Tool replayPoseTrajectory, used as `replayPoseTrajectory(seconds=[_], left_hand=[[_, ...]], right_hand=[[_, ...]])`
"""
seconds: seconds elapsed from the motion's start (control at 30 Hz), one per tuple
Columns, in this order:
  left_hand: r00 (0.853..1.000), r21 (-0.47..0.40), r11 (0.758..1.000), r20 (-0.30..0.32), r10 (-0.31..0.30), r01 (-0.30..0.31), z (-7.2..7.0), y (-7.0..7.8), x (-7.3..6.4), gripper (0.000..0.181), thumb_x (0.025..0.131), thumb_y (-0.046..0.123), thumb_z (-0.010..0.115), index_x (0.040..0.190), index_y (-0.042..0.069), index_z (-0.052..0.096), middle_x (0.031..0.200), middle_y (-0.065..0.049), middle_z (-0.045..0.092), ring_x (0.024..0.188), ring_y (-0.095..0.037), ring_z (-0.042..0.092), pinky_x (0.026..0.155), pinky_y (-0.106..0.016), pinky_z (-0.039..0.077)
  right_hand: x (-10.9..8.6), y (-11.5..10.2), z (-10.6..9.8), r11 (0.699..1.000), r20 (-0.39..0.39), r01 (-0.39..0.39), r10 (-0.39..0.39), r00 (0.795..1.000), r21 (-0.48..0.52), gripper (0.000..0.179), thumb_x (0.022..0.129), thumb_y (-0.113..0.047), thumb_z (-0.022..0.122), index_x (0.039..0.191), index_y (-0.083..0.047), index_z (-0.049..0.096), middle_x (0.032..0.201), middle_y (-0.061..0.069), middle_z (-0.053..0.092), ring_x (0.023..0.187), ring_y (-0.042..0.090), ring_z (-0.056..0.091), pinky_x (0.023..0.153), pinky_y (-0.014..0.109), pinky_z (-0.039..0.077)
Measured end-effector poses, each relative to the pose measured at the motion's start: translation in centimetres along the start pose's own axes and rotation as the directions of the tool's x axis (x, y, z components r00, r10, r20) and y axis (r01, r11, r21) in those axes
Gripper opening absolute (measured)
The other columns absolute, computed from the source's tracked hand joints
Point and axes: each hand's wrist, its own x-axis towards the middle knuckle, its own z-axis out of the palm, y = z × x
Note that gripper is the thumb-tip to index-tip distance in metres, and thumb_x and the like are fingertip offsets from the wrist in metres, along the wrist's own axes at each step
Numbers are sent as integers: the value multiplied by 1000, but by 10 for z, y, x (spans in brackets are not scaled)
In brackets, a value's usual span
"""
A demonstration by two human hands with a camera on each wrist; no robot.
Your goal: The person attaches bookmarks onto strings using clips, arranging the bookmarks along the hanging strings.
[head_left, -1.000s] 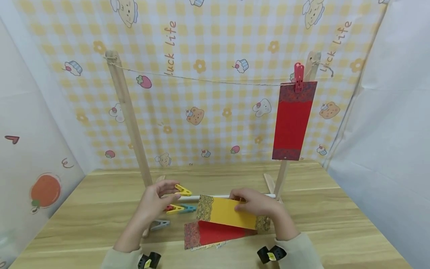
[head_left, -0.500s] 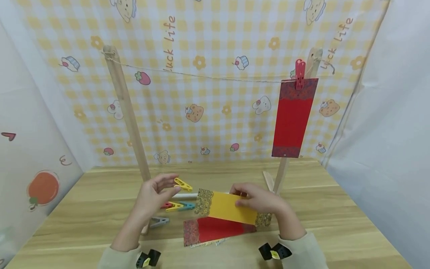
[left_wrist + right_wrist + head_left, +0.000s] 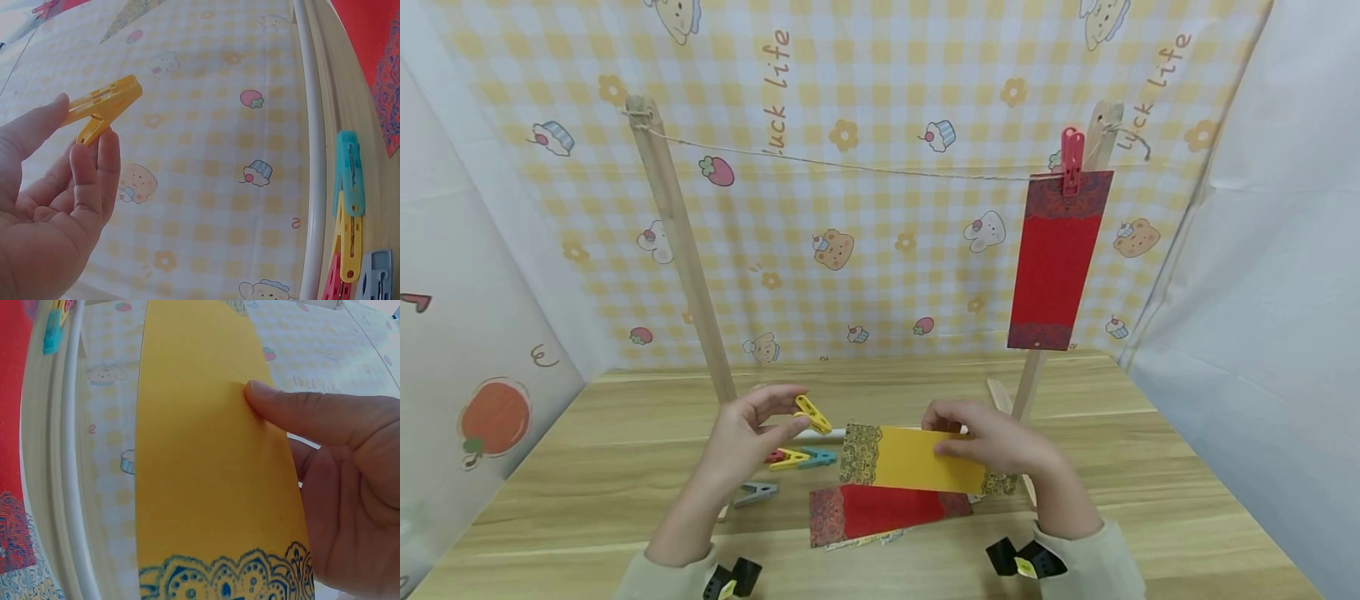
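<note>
My left hand (image 3: 748, 433) pinches a yellow clothespin (image 3: 812, 414) by its handle ends between thumb and fingers, as the left wrist view (image 3: 106, 106) shows. The right hand (image 3: 985, 437) grips the upper long edge of a yellow card (image 3: 913, 458) with dark lace-patterned ends, thumb on the near face and fingers behind it. Below that card lies a red card (image 3: 887, 510) on the table, with patterned paper partly hidden under it. To the left, a yellow clothespin (image 3: 787, 459), a teal one (image 3: 817, 457), a red one and a grey clothespin (image 3: 756, 494) lie on the wood.
A string (image 3: 850, 167) runs between a left wooden post (image 3: 681, 242) and a right post (image 3: 1030, 383). From its right end hangs a red card (image 3: 1054, 267), held by a red clothespin (image 3: 1072, 162). A white rod (image 3: 826, 435) crosses low between the posts.
The yellow card has come up off the red card and shifted slightly right with my right hand. The yellow clothespin in my left hand has tilted. The view has shifted a little.
</note>
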Motion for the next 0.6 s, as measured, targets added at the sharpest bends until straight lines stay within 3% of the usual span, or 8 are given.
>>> replayPoseTrajectory(seconds=[0.23, 0.4, 0.6], left_hand=[[1000, -32, 999, -18, -13, 13, 2, 5, 1, 46, 89, 9, 74, 132, 2, 59, 121, -20, 68, 102, 4, 64, 77, -16, 57], [999, -44, 999, -41, -25, 23, 6, 10, 2, 46, 88, 11, 76, 130, 3, 61, 122, -18, 68, 104, 2, 64, 87, -14, 54], [998, -47, 998, -49, -37, 35, 8, 13, 5, 43, 88, 13, 75, 128, 3, 63, 123, -15, 69, 104, 0, 64, 90, -15, 53]], right_hand=[[-3, -6, -3, 1000, -60, -2, 1, 998, -9, 11, 93, -11, 69, 101, -15, 63, 92, -4, 61, 86, 9, 53, 78, 26, 50], [-3, -9, -5, 1000, -91, 14, -15, 996, -10, 12, 92, -11, 70, 102, -14, 63, 93, -4, 63, 86, 9, 53, 79, 24, 50], [-4, -11, -3, 999, -118, 32, -31, 992, 1, 12, 92, -10, 70, 100, -14, 63, 90, -4, 62, 84, 8, 53, 76, 24, 50]])
